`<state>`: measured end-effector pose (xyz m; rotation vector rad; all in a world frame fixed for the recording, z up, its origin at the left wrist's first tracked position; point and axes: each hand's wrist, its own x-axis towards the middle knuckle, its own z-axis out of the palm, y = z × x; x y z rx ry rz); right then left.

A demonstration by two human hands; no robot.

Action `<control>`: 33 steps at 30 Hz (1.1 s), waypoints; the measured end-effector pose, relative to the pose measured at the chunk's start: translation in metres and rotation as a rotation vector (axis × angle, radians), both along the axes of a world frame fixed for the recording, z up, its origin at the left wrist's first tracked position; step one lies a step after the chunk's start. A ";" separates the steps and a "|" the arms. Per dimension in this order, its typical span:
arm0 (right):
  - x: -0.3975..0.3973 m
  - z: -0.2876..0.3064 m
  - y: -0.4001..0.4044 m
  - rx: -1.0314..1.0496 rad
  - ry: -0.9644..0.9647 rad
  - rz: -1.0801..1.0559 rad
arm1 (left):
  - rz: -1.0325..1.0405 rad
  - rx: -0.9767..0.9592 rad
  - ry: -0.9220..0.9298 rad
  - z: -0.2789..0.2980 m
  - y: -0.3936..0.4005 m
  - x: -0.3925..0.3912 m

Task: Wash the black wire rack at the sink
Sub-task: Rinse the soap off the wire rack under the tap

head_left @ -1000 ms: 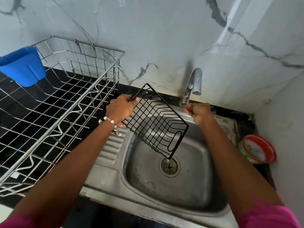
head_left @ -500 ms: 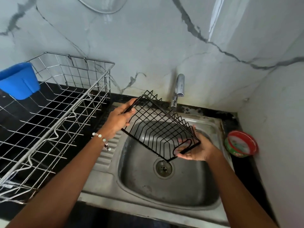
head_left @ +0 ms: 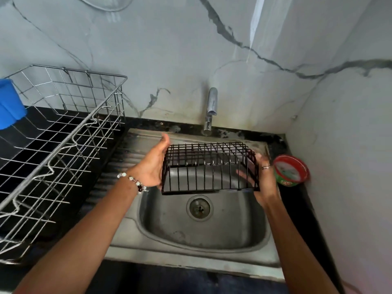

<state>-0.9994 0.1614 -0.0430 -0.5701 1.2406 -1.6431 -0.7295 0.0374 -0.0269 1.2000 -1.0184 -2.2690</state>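
Two hands hold the black wire rack (head_left: pixel 209 166) over the stainless sink (head_left: pixel 191 251), just in front of the tap (head_left: pixel 211 107), from which I see no water running. My left hand (head_left: pixel 151 165) presses flat against the rack's left end, fingers straight and thumb up; my right hand (head_left: pixel 264 179) cups the right end, its fingers (head_left: pixel 246 176) reaching through behind the bars. Neither hand curls round a wire, so the rack is clamped between two palms rather than gripped.

That, I judge, is where trouble could start. Once the rack is wet or soapy, thin coated wire may slide out of a flat-palmed hold and drop into the basin above the drain (head_left: pixel 199 207). The fingers poking among the bars could catch if the rack twists.

To the right a red-rimmed green tub (head_left: pixel 290 170) sits on the dark worktop (head_left: pixel 297 209) near my right hand; a swing of the rack could knock it. On the left stand a steel dish drainer (head_left: pixel 63 132) and a blue plastic holder (head_left: pixel 9 102).
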 end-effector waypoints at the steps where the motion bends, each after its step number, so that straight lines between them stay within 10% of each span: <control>1: 0.002 -0.001 0.003 -0.036 0.033 -0.019 | -0.028 0.039 -0.028 -0.001 0.004 -0.004; 6: 0.009 -0.013 0.011 0.091 0.239 0.056 | 0.125 -0.066 -0.422 -0.009 0.020 -0.016; 12: 0.005 -0.005 0.007 0.263 0.289 0.124 | 0.173 -0.149 -0.375 -0.010 0.024 -0.014; 20: 0.012 0.047 -0.003 -0.096 0.371 -0.075 | 0.345 -0.454 -0.168 0.027 0.011 -0.016; 27: 0.040 -0.022 0.011 0.328 0.299 -0.042 | 0.235 -0.164 -0.421 -0.029 0.048 0.002; 33: 0.043 -0.013 0.013 0.081 0.305 -0.066 | 0.333 -0.363 -0.286 -0.015 0.032 0.013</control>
